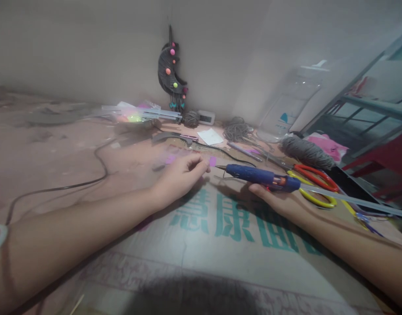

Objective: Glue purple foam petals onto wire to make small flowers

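Observation:
My left hand (184, 175) is pinched on a small purple strip (213, 162), whose end sticks out past the fingertips. Another purple bit (170, 159) shows behind that hand. In my right hand (269, 197) lies a blue hot glue gun (250, 173), pointing left, with a long clear glue stick (355, 200) out of its back end. Its metal nozzle is at the purple strip; whether they touch I cannot tell. The fingers under the gun are mostly hidden.
Scissors with red and yellow handles (315, 178) lie right of the gun, near grey yarn (308, 151). A clear bottle (289, 103) leans by the wall. A dark moon ornament (170, 70) hangs there. Glue sticks (155, 113) lie back left; a black cable (66, 187) crosses the left side.

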### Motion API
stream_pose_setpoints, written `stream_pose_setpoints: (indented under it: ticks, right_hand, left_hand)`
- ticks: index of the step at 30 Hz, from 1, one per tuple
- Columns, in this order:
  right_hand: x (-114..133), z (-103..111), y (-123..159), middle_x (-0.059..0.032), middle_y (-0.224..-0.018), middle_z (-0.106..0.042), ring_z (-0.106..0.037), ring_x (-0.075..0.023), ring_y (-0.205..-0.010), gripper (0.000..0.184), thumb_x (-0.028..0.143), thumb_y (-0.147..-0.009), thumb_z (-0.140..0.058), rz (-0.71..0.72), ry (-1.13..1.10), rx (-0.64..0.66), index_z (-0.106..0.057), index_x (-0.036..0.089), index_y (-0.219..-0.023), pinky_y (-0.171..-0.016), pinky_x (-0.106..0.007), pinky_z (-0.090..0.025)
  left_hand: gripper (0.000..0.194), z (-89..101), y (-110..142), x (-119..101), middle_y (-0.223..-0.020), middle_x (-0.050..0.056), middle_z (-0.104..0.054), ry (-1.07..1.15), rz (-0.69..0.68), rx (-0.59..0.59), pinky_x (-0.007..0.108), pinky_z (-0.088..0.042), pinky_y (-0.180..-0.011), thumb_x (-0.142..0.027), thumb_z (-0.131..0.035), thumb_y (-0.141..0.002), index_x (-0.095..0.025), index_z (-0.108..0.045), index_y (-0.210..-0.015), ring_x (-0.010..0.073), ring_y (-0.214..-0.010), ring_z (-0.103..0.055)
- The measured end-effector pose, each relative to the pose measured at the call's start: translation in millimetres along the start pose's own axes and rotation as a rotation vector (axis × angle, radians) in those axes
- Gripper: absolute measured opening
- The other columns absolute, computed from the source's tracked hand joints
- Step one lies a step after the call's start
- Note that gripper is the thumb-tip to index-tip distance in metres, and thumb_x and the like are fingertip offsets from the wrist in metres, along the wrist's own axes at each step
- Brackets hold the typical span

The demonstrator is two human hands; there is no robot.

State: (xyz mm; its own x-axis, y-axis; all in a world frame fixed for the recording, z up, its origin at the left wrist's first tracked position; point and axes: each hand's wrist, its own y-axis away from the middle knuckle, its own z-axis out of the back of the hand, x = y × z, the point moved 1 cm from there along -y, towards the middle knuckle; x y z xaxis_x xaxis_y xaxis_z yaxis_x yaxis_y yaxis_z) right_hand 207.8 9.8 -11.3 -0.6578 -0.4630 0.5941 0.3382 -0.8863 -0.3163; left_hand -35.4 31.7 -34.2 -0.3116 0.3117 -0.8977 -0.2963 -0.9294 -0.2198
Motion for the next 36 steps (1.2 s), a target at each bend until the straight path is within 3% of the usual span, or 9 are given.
stream_pose_setpoints:
  ticks: [9, 17, 21, 27, 32, 36]
  right_hand:
    - [-1, 0, 0, -0.0015, -0.077, -0.076, -0.073, -0.0284, -0.076, 0.031, 0.056, -0.08, -0.058, -0.03, 0.018, -0.007, -0.072, 0.028, -0.079, -0.072, -0.041, -0.062]
    - [22, -3, 10, 0.0022, -0.111, -0.074, -0.07, -0.0279, -0.105, 0.029, 0.042, -0.087, -0.056, -0.106, 0.043, -0.078, -0.071, 0.031, -0.109, -0.097, -0.041, -0.056]
    - [20, -2, 10, 0.0022, -0.108, -0.075, -0.07, -0.0276, -0.103, 0.028, 0.044, -0.087, -0.057, -0.085, 0.027, -0.07, -0.072, 0.031, -0.107, -0.094, -0.04, -0.057]
    - [0, -2, 3, -0.001, -0.085, -0.077, -0.074, -0.0285, -0.084, 0.026, 0.051, -0.08, -0.061, -0.061, 0.011, -0.037, -0.073, 0.029, -0.088, -0.076, -0.041, -0.062]
    - [2, -1, 2, -0.0003, -0.095, -0.077, -0.073, -0.0286, -0.094, 0.025, 0.049, -0.081, -0.061, -0.08, -0.009, -0.061, -0.074, 0.03, -0.093, -0.09, -0.044, -0.059]
    - [6, -1, 2, -0.0005, -0.094, -0.078, -0.073, -0.0291, -0.092, 0.024, 0.049, -0.081, -0.062, -0.065, -0.008, -0.04, -0.073, 0.03, -0.091, -0.087, -0.044, -0.06]
  left_hand:
    - [0.03, -0.1, 0, 2, -0.066, -0.003, -0.049, 0.007, -0.015, 0.006, 0.024, -0.037, -0.056, -0.037, -0.045, -0.095, -0.018, -0.05, -0.072, 0.0114, -0.061, -0.049]
    - [0.03, -0.7, 0, 4, -0.068, -0.003, -0.048, 0.028, -0.016, -0.001, 0.024, -0.038, -0.057, -0.038, -0.047, -0.095, -0.018, -0.051, -0.073, 0.0118, -0.064, -0.052]
    - [0.031, -0.4, -1, 5, -0.068, -0.003, -0.048, 0.039, -0.025, 0.021, 0.024, -0.039, -0.058, -0.038, -0.046, -0.096, -0.018, -0.05, -0.072, 0.0121, -0.065, -0.053]
    - [0.031, 0.1, 0, 3, -0.069, -0.003, -0.05, 0.017, -0.015, 0.024, 0.024, -0.038, -0.057, -0.039, -0.046, -0.096, -0.018, -0.051, -0.073, 0.0117, -0.063, -0.05]
    - [0.031, 0.4, 0, 1, -0.068, -0.003, -0.049, -0.002, -0.023, 0.015, 0.024, -0.038, -0.058, -0.038, -0.045, -0.095, -0.018, -0.051, -0.072, 0.0126, -0.065, -0.05]
    - [0.031, 0.3, 0, 1, -0.069, -0.002, -0.05, -0.014, -0.034, 0.012, 0.024, -0.038, -0.057, -0.039, -0.045, -0.095, -0.018, -0.052, -0.073, 0.0127, -0.064, -0.049]
